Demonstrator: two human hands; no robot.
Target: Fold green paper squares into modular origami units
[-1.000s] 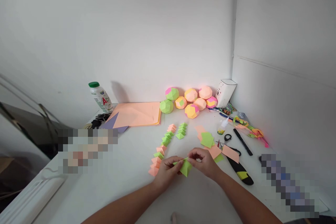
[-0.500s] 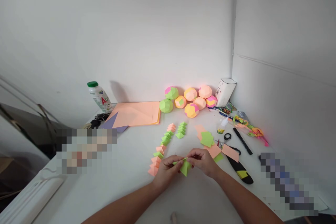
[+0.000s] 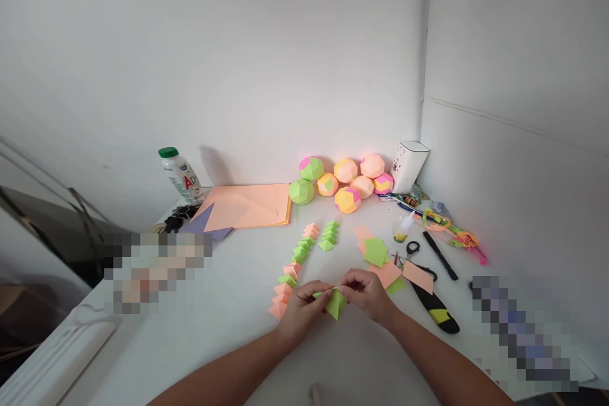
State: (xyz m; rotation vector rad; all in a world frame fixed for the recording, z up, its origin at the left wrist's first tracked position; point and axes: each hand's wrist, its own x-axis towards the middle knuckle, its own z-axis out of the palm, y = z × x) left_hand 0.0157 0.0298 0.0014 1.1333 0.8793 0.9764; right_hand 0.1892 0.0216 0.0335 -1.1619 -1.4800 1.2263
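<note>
A piece of folded green paper (image 3: 337, 306) hangs between my two hands, low over the white table. My left hand (image 3: 307, 306) pinches its left edge with thumb and fingers. On the other side my right hand (image 3: 366, 292) grips the upper right edge, and its fingertips nearly meet those of the left. Just beyond the left hand runs a row of folded peach and green paper pieces (image 3: 295, 269). A shorter row of green folded pieces (image 3: 328, 236) lies to its right. Near the right hand are green and peach paper cut-outs (image 3: 375, 252).
Faceted paper balls (image 3: 347, 200) sit along the wall beside peach sheets (image 3: 247, 206). A bottle (image 3: 179, 174) stands at the left. On the right lie a glue bottle (image 3: 403, 228), scissors (image 3: 412, 247), a black pen-like stick (image 3: 440, 255) and a black-and-yellow cutter (image 3: 436, 311). Two areas are pixelated.
</note>
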